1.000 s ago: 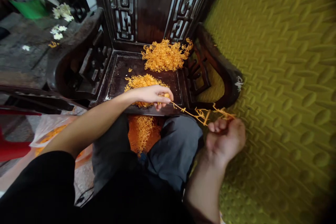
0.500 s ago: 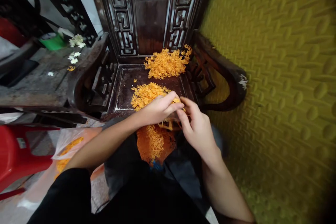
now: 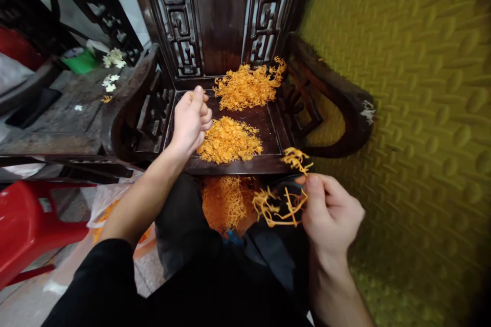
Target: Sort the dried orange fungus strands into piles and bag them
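Note:
My left hand is closed above the chair seat, left of the front heap of small curly orange flower pieces. A bit of orange shows at its fingertips, mostly hidden by the fingers. My right hand is closed around a branching orange flower sprig, pinched between thumb and fingers over my right knee. The sprig has bare thin stems and a curly tip. Farther back on the seat lies a second orange heap. Between my knees, an orange bag holds thin orange stems.
The dark carved chair has curved arms on both sides. A yellow-green textured surface rises on the right. At left are a wooden side surface with white flowers, a red stool and a plastic bag.
My hands were together over the front heap and have separated. The left moved up and left over the seat; the right moved down and right with the sprig.

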Action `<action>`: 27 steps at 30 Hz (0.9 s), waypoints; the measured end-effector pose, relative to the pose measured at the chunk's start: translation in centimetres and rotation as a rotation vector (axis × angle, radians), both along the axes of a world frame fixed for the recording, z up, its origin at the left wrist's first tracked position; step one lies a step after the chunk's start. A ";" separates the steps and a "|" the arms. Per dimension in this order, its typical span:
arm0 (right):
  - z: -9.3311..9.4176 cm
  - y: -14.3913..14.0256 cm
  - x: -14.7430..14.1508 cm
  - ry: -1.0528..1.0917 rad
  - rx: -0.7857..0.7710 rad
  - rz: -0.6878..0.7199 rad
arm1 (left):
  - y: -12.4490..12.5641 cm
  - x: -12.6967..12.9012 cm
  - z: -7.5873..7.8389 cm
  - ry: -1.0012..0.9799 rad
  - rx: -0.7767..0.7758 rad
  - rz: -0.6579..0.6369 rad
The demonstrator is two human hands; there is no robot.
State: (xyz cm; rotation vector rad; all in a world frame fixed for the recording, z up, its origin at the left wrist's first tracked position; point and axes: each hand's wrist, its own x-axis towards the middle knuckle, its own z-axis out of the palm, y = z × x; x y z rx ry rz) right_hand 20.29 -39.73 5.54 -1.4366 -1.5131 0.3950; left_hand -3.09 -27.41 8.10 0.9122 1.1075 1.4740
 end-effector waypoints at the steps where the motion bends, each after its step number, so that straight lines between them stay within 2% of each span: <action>1: -0.3 -0.1 0.2 0.013 -0.023 -0.013 | 0.1 -0.4 -0.2 0.014 0.000 -0.037; 4: -1.0 0.2 -0.3 -0.019 -0.077 0.049 | -1.3 0.8 -1.2 0.252 -0.015 -0.396; 6: -1.3 0.8 -1.0 -0.037 -0.091 0.074 | -2.9 2.5 -1.7 0.457 0.089 -0.525; 9: -1.7 1.5 -1.8 -0.019 -0.125 0.081 | -4.4 4.1 -1.8 0.668 0.345 -0.500; 12: -2.1 1.7 -1.9 0.008 -0.161 0.076 | -4.4 4.0 -1.9 0.785 0.593 -0.428; 14: -2.3 1.7 -1.8 0.028 -0.178 0.073 | -4.1 3.4 -2.2 0.850 0.687 -0.408; 19: -2.6 1.5 -2.2 0.082 -0.227 0.110 | -4.3 2.3 -3.0 1.020 0.642 -0.532; 22: -2.7 1.0 -1.5 0.080 -0.271 0.168 | -4.0 0.6 -2.6 0.919 0.609 -0.591; 24: -2.9 0.5 -0.2 0.104 -0.283 0.087 | -3.1 -1.8 -2.0 0.794 0.538 -0.453; 26: -3.1 0.0 1.2 0.122 -0.262 -0.050 | -1.5 -4.9 -1.5 0.681 0.395 -0.112; 27: -3.2 -0.3 1.6 0.116 -0.243 -0.071 | -0.6 -6.5 -1.4 0.643 0.329 0.047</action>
